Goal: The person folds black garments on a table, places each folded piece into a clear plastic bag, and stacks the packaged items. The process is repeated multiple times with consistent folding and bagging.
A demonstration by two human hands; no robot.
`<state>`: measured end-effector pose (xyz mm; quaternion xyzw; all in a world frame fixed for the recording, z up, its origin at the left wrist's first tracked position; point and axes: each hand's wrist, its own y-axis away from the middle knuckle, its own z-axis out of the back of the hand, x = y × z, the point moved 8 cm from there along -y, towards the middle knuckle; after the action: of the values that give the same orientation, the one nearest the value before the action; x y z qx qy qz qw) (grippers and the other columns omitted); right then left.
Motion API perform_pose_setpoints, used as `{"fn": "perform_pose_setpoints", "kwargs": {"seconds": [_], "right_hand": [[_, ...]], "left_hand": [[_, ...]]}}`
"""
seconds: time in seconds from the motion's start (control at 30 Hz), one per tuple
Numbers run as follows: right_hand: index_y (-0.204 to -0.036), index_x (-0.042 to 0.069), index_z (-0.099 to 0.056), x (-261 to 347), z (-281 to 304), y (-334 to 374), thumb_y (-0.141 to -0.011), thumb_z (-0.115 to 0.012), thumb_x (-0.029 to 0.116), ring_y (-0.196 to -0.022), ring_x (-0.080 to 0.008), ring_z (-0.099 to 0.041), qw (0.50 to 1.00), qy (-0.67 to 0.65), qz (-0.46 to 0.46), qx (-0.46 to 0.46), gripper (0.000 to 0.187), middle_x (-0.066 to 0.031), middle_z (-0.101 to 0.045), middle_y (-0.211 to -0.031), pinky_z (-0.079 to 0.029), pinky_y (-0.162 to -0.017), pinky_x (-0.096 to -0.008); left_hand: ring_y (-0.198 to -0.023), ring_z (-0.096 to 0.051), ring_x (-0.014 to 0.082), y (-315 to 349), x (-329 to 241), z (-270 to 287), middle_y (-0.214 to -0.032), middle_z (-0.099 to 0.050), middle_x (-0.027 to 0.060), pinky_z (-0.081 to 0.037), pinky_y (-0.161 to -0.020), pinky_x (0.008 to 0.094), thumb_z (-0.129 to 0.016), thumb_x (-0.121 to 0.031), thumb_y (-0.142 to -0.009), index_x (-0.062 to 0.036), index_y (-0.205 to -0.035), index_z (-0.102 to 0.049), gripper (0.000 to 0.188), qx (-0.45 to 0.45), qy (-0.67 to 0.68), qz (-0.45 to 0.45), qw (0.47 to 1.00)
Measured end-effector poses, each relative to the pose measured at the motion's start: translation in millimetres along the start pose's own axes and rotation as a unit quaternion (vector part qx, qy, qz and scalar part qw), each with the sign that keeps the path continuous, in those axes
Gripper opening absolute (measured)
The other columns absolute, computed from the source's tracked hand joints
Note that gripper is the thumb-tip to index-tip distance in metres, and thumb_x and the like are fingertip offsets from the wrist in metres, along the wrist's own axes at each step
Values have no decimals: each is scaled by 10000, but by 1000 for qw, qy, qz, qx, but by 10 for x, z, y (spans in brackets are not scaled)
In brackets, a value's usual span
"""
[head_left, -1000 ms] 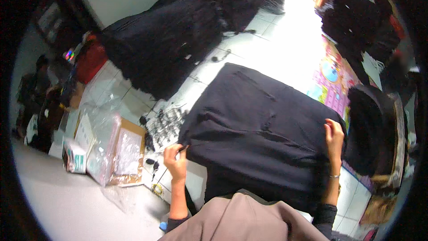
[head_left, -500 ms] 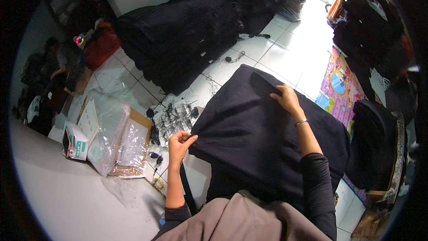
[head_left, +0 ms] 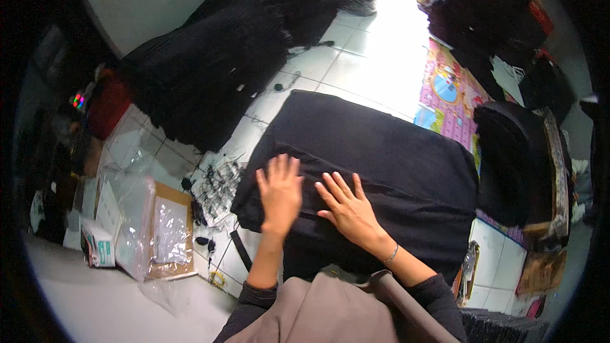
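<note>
A large piece of black fabric (head_left: pixel 387 152) is spread in front of me, with a fold running across its middle. On its left part lies my left hand (head_left: pixel 280 194), slightly blurred, its fingers spread over the cloth. My right hand (head_left: pixel 348 208), with a bracelet at the wrist, rests palm down near the middle of the fabric. Its fingers are stretched out and apart. Neither hand grips anything. What supports the fabric is hidden beneath it.
Heaped black cloth (head_left: pixel 216 51) covers the floor at the far left. A cardboard box (head_left: pixel 171 232) with clear plastic stands at left, beside black scraps (head_left: pixel 216 184) on white tiles. To the right are a colourful printed mat (head_left: pixel 448 89) and a dark rounded cloth bundle (head_left: pixel 508 165).
My left hand has let go of the fabric's left edge and moved onto the cloth. My right hand has come down nearer to me and lies flat. The fabric looks flatter.
</note>
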<state>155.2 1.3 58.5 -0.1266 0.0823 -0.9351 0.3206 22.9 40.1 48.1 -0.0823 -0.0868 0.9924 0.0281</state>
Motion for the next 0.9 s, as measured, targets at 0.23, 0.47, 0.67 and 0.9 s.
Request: {"fn": "perform_pose_setpoints", "kwargs": {"seconds": [0.23, 0.47, 0.67, 0.9], "right_hand": [[-1472, -28, -301, -1807, 417, 1988, -998, -390, 448, -1448, -368, -219, 864, 170, -471, -53, 678, -213, -253, -1554, -128, -1148, -589], [-758, -15, -661, -3214, 730, 3150, -924, -601, 483, -769, -202, -587, 828, -162, -496, -205, 528, -65, -643, -825, -437, -696, -361], [-959, 105, -650, -2993, -184, 4106, -872, -664, 515, -606, -82, -504, 466, -601, -548, -350, 419, 40, -582, -745, -394, -563, -225], [-1211, 26, -610, -2677, 350, 4061, -946, -623, 217, -888, -92, -598, 562, -490, -496, -445, 327, 7, -669, -1059, -469, -809, -248]], "left_hand": [[-1246, -476, 371, 537, 1072, 190, -1290, -532, 217, -354, -1058, 453, -662, -99, -857, 12, -1246, -545, 421, -271, 155, 121, 942], [-603, -414, 125, 798, 1748, -11, -661, -463, 4, -333, -558, 298, -765, -266, -841, -43, -653, -504, 391, -157, 286, 230, 917], [-496, -345, 25, 866, 1963, -358, -589, -415, -102, -242, -463, 216, -722, -251, -893, -199, -657, -444, 369, -44, 548, 326, 769], [-603, -567, 38, 939, 2111, -342, -722, -636, -59, -412, -526, 174, -761, -183, -850, -191, -736, -546, 244, -94, 669, 347, 651]]}}
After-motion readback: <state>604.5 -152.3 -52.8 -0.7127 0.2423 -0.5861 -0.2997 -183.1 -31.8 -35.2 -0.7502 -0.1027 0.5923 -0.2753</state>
